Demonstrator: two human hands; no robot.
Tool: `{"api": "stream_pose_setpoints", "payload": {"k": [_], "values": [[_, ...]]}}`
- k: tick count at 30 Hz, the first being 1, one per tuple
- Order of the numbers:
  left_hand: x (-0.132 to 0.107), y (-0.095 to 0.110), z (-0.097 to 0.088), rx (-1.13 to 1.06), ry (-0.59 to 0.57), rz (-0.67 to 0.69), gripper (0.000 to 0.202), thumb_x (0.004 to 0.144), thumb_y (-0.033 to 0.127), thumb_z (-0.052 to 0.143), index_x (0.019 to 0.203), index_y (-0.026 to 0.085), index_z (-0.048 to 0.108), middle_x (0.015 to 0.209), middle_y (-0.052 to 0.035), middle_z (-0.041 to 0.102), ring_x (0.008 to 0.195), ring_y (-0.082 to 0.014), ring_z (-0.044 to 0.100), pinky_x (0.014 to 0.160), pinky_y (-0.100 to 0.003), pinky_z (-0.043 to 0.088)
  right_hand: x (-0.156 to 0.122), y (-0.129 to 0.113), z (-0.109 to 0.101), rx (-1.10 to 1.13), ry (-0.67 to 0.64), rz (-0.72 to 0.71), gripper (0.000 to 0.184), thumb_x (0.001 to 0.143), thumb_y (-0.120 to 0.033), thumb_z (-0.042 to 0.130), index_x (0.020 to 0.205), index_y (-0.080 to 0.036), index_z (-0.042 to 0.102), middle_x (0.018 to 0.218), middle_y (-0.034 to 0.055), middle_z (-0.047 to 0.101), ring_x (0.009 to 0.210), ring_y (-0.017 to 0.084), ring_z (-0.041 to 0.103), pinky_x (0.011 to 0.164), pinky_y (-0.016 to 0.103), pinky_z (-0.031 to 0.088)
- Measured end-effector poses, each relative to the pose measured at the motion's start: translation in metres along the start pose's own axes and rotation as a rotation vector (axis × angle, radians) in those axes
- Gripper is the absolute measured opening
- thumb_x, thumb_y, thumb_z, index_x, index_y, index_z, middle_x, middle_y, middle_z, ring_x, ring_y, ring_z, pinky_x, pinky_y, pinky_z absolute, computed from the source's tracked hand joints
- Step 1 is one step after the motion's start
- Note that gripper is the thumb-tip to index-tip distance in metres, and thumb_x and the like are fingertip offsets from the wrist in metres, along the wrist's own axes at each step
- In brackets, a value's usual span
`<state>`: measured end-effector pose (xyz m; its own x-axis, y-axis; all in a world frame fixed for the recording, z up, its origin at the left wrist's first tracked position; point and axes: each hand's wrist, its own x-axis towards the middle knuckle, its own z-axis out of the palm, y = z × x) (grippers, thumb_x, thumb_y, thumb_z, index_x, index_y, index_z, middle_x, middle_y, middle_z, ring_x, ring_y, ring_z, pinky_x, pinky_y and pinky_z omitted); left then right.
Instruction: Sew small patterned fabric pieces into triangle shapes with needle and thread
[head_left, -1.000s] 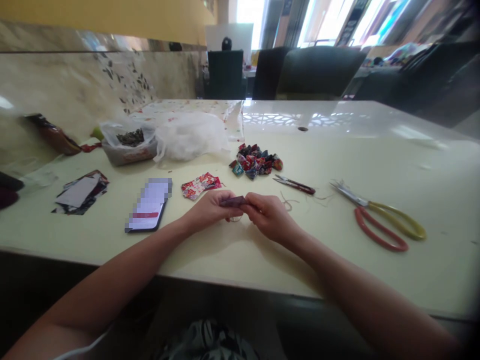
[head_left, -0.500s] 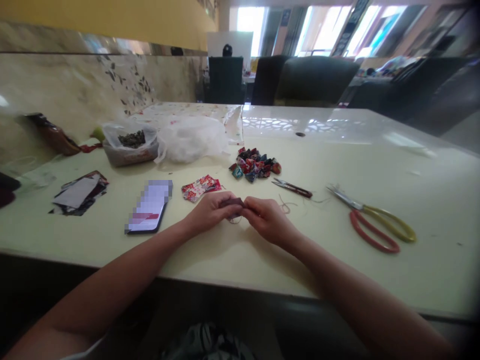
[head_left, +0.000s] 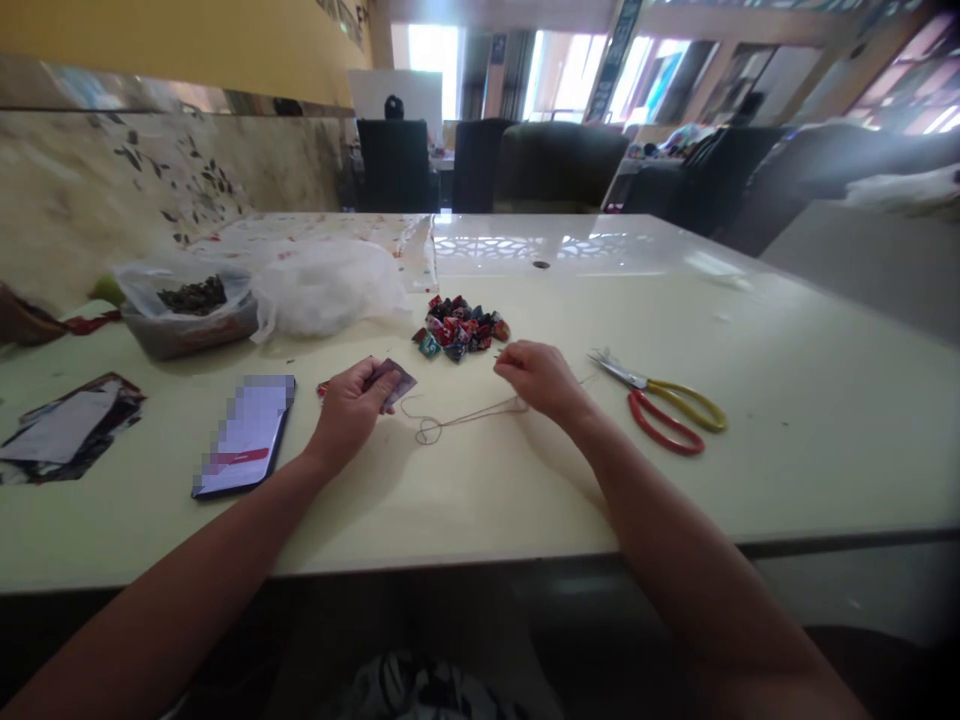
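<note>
My left hand is closed on a small dark purple-grey fabric piece, thumb on top and one corner sticking out to the right. My right hand is raised a little over the table with its fingers pinched together; what they hold is too small to make out. A thin brown thread runs in a loose line with a small loop between the two hands, ending under the right one. Behind the left hand a bit of red patterned fabric peeks out. The small thread snips are hidden by my right hand.
A pile of small stuffed fabric pieces lies beyond my hands. Scissors with red and yellow handles are at right. To the left are a phone, fabric scraps, a bag-lined tub and a white plastic bag.
My hands, together before on the dark fabric, have moved apart; the right has let go of it and gone right. The thread now stretches between them. The view has turned right.
</note>
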<state>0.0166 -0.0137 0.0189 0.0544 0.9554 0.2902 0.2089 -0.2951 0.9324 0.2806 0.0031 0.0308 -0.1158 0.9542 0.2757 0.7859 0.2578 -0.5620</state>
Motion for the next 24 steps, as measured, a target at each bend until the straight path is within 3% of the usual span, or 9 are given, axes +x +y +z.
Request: {"api": "stream_pose_setpoints", "payload": {"k": [8,12,15,18,20,24], "values": [[0.013,-0.011,-0.011,-0.132,0.092,0.015,0.02,0.083,0.035,0.07,0.081,0.015,0.066,0.062,0.0007,0.06,0.051,-0.0086,0.049,0.051,-0.022,0.041,-0.019,-0.033,0.036,0.017,-0.239,-0.257,0.014,0.089,-0.01,0.058,0.08,-0.014,0.069,0.09,0.0062,0.064,0.087,0.015,0.054,0.078,0.025,0.037],[0.017,-0.013,-0.013,-0.184,0.09,-0.006,0.021,0.081,0.036,0.072,0.08,0.015,0.066,0.059,0.0013,0.058,0.049,-0.0083,0.047,0.048,-0.022,0.038,-0.02,-0.034,0.035,-0.104,-0.332,-0.317,0.008,0.087,-0.013,0.062,0.088,-0.015,0.069,0.097,0.0086,0.064,0.094,0.019,0.053,0.079,0.028,0.036],[0.016,-0.013,-0.012,-0.207,0.056,-0.001,0.023,0.08,0.037,0.074,0.079,0.016,0.066,0.063,0.0006,0.061,0.05,-0.0082,0.047,0.049,-0.022,0.04,-0.021,-0.036,0.034,-0.241,-0.404,-0.372,0.01,0.087,-0.011,0.058,0.081,-0.015,0.065,0.097,0.0101,0.063,0.094,0.021,0.051,0.079,0.031,0.034],[0.016,-0.014,-0.012,-0.229,0.014,0.004,0.025,0.079,0.039,0.074,0.079,0.015,0.066,0.07,-0.001,0.065,0.053,-0.008,0.048,0.05,-0.022,0.042,-0.024,-0.04,0.035,-0.283,-0.391,-0.395,0.018,0.088,-0.007,0.049,0.075,-0.015,0.057,0.094,0.0112,0.062,0.09,0.02,0.05,0.078,0.032,0.034],[0.016,-0.013,-0.011,-0.247,-0.012,-0.007,0.026,0.079,0.04,0.075,0.079,0.015,0.067,0.071,-0.0019,0.065,0.055,-0.0085,0.049,0.051,-0.022,0.043,-0.025,-0.04,0.035,-0.156,-0.364,-0.321,0.015,0.088,-0.007,0.047,0.078,-0.016,0.052,0.089,0.0088,0.062,0.083,0.017,0.05,0.074,0.03,0.035],[0.015,-0.01,-0.01,-0.323,-0.08,-0.079,0.029,0.073,0.041,0.079,0.077,0.015,0.068,0.073,-0.0032,0.065,0.058,-0.0093,0.05,0.053,-0.022,0.044,-0.023,-0.035,0.029,0.329,-0.365,-0.113,0.008,0.09,-0.016,0.044,0.083,-0.019,0.045,0.072,-0.0015,0.055,0.066,0.011,0.049,0.065,0.025,0.038]]}}
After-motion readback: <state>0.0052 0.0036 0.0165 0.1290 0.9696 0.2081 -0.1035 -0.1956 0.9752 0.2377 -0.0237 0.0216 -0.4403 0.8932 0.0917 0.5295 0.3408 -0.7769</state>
